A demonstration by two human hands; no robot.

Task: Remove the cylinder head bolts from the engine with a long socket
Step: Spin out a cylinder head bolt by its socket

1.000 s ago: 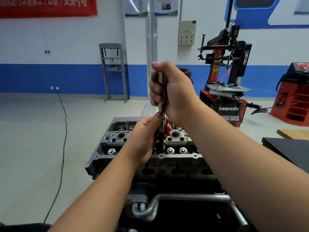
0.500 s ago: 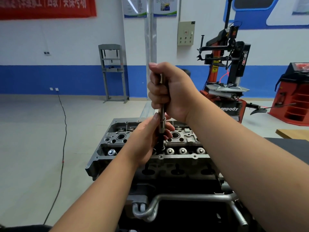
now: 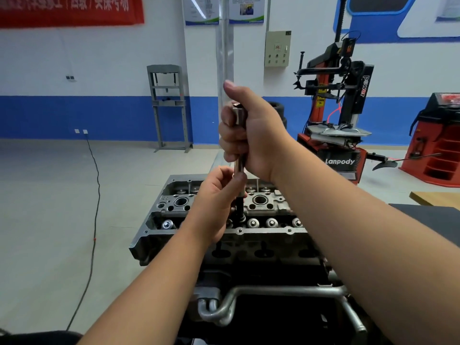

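Note:
A long steel socket (image 3: pixel 239 168) stands upright over the grey cylinder head (image 3: pixel 261 207) of the engine. My right hand (image 3: pixel 251 135) grips its upper part in a fist, and the open top end of the socket shows above my fingers. My left hand (image 3: pixel 214 202) pinches the lower shaft just above the head. A dark bolt shank (image 3: pixel 239 207) hangs below the socket, its tip near the row of valve springs. Bolt holes and round bores show on both sides of the socket.
The engine sits on a dark stand with a grey bent pipe (image 3: pixel 261 297) at the front. A red tyre changer (image 3: pixel 336 125) stands behind on the right, and a red cabinet (image 3: pixel 438 143) farther right. A black cable (image 3: pixel 92 207) runs across the floor at left. A dark table edge (image 3: pixel 433 220) lies right.
My right hand has slid down the socket a little, so the socket's open top end now shows above my fingers. My left hand stays on the lower shaft.

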